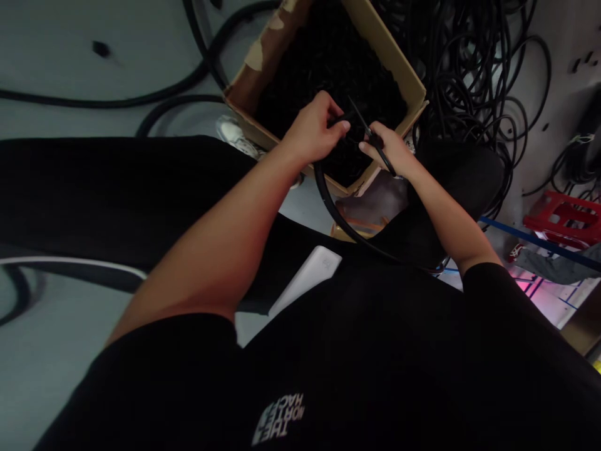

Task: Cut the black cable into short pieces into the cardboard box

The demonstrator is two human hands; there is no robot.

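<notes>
Above box (394, 51), tube (327, 199), dimly seen, probably springy, is best pinched near end, as by left grip (315, 129); scissors (369, 131) clasped by right grip (390, 148).

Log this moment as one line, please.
Left hand: gripping black tubing | Right hand: holding scissors | Below: open cardboard box, black pieces inside
</notes>
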